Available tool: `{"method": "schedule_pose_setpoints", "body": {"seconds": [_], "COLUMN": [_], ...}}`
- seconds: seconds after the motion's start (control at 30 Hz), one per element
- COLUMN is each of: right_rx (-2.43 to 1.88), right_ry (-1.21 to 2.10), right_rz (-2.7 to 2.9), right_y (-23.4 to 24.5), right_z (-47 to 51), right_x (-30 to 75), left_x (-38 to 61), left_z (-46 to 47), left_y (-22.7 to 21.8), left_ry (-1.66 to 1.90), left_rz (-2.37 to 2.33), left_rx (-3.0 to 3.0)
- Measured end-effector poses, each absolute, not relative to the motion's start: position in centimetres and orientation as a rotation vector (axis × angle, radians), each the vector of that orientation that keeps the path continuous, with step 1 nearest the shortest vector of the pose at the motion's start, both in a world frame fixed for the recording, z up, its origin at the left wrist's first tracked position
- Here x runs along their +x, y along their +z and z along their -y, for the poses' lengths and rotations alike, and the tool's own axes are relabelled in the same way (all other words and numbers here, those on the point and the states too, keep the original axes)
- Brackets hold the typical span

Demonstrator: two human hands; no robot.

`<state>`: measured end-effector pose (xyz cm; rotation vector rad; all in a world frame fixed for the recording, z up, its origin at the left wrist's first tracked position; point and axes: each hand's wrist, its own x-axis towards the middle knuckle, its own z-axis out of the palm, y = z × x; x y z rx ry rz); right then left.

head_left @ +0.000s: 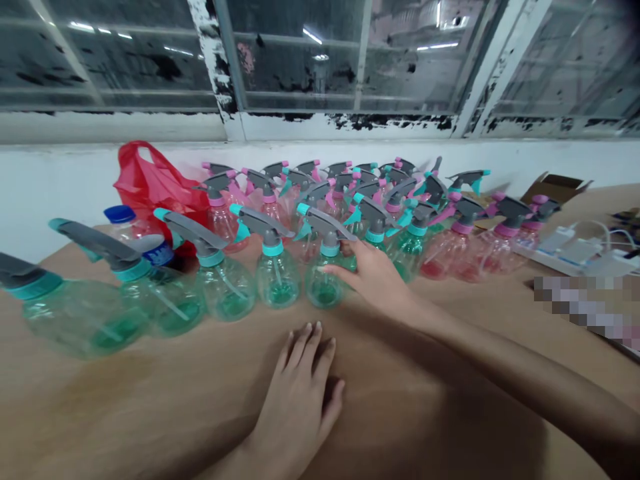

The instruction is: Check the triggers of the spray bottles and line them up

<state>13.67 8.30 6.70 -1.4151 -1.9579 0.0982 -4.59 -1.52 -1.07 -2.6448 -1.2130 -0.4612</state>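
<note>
My right hand (377, 277) grips a clear green spray bottle (323, 287) with a teal collar and grey trigger head. The thumb lies across its front, and the other fingers are partly hidden behind it. The bottle stands upright on the wooden table (200, 413). My left hand (300, 393) rests on the tabletop in front, palm down, fingers stretched out and slightly apart, touching no bottle. Left of the held one, another green spray bottle (278, 280) stands in the same front row. Further left are several more, such as this green spray bottle (227, 290).
Several pink spray bottles (457, 240) crowd behind and to the right. A red plastic bag (155, 180) and a blue-capped bottle (120, 217) stand at the back left. On the right are a cardboard box (557, 187) and a white power strip (580, 250) with cables. Windows run behind.
</note>
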Motion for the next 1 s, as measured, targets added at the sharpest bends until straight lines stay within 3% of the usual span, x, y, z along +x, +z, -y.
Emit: {"method": "schedule_pose_setpoints", "body": {"seconds": [0.73,1.0], "right_rx": [-1.4,-1.701], "right_ry": [0.089,0.007], "right_rz": [1.949,1.759], "right_y": [8.0,7.0], "right_z": [-6.1,-5.6], "right_x": [16.4,20.8], "left_x": [-4.8,-5.0], "left_z": [1.3,1.0], "left_y": [-1.0,-1.2], "left_ry": [-0.469,-0.512], "left_rz": [1.214,1.167], "left_rx": [-2.736,-2.699]}}
